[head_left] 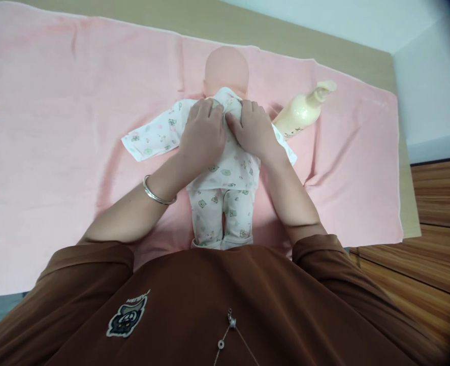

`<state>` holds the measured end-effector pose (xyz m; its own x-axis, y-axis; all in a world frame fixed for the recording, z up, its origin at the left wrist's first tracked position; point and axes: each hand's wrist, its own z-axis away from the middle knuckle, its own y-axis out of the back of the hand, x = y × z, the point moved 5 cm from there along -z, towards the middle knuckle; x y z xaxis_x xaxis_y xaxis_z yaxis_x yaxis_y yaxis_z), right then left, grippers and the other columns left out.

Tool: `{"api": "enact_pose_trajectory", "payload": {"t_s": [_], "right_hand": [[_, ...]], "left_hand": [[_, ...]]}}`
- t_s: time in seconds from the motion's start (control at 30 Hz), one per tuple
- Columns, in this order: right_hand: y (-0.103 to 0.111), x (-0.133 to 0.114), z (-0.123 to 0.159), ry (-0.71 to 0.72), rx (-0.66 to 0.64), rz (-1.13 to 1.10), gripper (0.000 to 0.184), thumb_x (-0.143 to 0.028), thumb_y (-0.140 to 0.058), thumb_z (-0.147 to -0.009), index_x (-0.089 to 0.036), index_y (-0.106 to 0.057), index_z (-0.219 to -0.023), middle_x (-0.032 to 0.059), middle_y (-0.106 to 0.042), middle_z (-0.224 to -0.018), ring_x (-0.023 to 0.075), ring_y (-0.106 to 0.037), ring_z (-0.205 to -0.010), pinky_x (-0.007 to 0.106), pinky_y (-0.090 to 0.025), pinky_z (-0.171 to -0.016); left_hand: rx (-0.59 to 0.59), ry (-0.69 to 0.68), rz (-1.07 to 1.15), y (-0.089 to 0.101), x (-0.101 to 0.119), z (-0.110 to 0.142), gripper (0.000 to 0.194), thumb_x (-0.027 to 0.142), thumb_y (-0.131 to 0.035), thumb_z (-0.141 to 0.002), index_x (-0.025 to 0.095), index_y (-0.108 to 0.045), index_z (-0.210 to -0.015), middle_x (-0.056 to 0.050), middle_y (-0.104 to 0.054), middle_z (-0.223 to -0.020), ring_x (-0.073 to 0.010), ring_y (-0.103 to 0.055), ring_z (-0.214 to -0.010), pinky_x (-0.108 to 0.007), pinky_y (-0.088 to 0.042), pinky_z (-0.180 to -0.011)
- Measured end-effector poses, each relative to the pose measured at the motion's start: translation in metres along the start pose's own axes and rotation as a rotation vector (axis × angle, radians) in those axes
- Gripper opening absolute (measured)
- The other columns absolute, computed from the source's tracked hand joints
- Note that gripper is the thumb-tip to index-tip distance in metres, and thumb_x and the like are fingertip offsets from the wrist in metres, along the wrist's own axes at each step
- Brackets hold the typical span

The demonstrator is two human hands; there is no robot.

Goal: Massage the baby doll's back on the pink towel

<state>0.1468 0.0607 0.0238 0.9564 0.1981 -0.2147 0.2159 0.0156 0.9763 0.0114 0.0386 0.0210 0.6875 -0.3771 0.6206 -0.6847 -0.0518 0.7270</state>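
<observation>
A bald baby doll point(227, 68) lies lengthwise in front of me, its head away from me and no facial features showing. It wears a white printed shirt point(232, 170) and matching trousers point(207, 213). My left hand point(204, 129) rests on the upper left of the shirt, fingers curled over the cloth near the collar. On the other shoulder, my right hand point(251, 124) has its fingers bent over the shirt and its thumb towards the middle. Fabric is bunched between both hands. One sleeve point(152, 134) stretches out to the left; the right sleeve is partly behind my forearm.
A pale yellow pump bottle point(299, 114) lies tilted on the pink towel point(57, 127), just right of the doll. Under the towel is a wooden-topped table point(347, 48). A white wall point(430, 101) stands behind it, and brown wood panels point(442, 203) are at the right.
</observation>
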Motion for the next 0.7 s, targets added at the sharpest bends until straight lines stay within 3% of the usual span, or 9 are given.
{"api": "enact_pose_trajectory", "payload": {"t_s": [0.13, 0.2, 0.3, 0.4, 0.5, 0.6, 0.7], "right_hand": [[0.006, -0.023, 0.022, 0.066, -0.014, 0.05, 0.056, -0.033, -0.044, -0.108, 0.003, -0.039, -0.151, 0.0251, -0.046, -0.154, 0.0404, -0.039, -0.148, 0.053, -0.031, -0.126], [0.01, -0.037, 0.034, 0.105, -0.033, 0.075, 0.063, -0.029, -0.049, -0.104, 0.006, -0.033, -0.154, 0.0282, -0.038, -0.16, 0.0424, -0.032, -0.153, 0.054, -0.027, -0.129], [0.016, -0.047, 0.043, 0.113, -0.048, 0.04, 0.055, -0.026, -0.046, -0.105, 0.004, -0.04, -0.151, 0.0287, -0.042, -0.158, 0.0408, -0.035, -0.152, 0.053, -0.03, -0.128], [0.018, -0.038, 0.034, 0.083, -0.065, -0.034, 0.038, -0.022, -0.04, -0.107, -0.005, -0.053, -0.139, 0.0226, -0.05, -0.154, 0.0354, -0.037, -0.152, 0.05, -0.038, -0.124], [0.015, -0.02, 0.015, 0.055, -0.024, -0.057, 0.036, -0.022, -0.032, -0.111, -0.005, -0.06, -0.125, 0.0214, -0.058, -0.143, 0.0326, -0.046, -0.146, 0.046, -0.041, -0.122], [0.007, -0.006, 0.001, 0.01, 0.023, -0.026, 0.041, -0.026, -0.028, -0.113, -0.004, -0.061, -0.123, 0.0212, -0.062, -0.137, 0.0324, -0.052, -0.139, 0.046, -0.038, -0.122], [0.003, -0.005, 0.002, 0.007, 0.04, 0.006, 0.039, -0.028, -0.03, -0.113, -0.006, -0.06, -0.126, 0.0205, -0.061, -0.138, 0.0334, -0.051, -0.14, 0.048, -0.038, -0.122]], "left_hand": [[0.024, 0.043, 0.016, 0.001, -0.023, -0.014, 0.035, 0.05, -0.037, -0.102, 0.029, -0.064, -0.11, -0.008, -0.066, -0.124, -0.0322, -0.053, -0.127, -0.055, -0.039, -0.118], [0.017, 0.106, 0.012, -0.004, -0.044, -0.023, 0.045, 0.06, -0.031, -0.102, 0.028, -0.063, -0.109, -0.007, -0.069, -0.119, -0.0307, -0.055, -0.122, -0.057, -0.04, -0.114], [-0.031, 0.129, -0.004, -0.011, -0.058, -0.027, 0.066, 0.071, -0.019, -0.099, 0.024, -0.06, -0.122, -0.008, -0.066, -0.129, -0.0302, -0.051, -0.127, -0.058, -0.034, -0.117], [-0.058, 0.113, -0.024, -0.008, -0.04, -0.015, 0.069, 0.07, -0.021, -0.099, 0.025, -0.052, -0.14, -0.008, -0.059, -0.143, -0.0304, -0.035, -0.146, -0.055, -0.021, -0.125], [-0.113, 0.112, -0.051, 0.002, -0.009, 0.004, 0.057, 0.058, -0.034, -0.104, 0.023, -0.049, -0.147, -0.008, -0.051, -0.152, -0.033, -0.024, -0.154, -0.057, -0.016, -0.128], [-0.152, 0.077, -0.144, 0.01, 0.013, 0.013, 0.045, 0.036, -0.043, -0.105, 0.019, -0.048, -0.146, -0.011, -0.046, -0.156, -0.0344, -0.026, -0.153, -0.056, -0.019, -0.129], [-0.162, 0.026, -0.225, 0.012, 0.011, 0.007, 0.035, 0.02, -0.05, -0.101, 0.013, -0.055, -0.136, -0.015, -0.05, -0.148, -0.0343, -0.038, -0.146, -0.051, -0.032, -0.126]]}}
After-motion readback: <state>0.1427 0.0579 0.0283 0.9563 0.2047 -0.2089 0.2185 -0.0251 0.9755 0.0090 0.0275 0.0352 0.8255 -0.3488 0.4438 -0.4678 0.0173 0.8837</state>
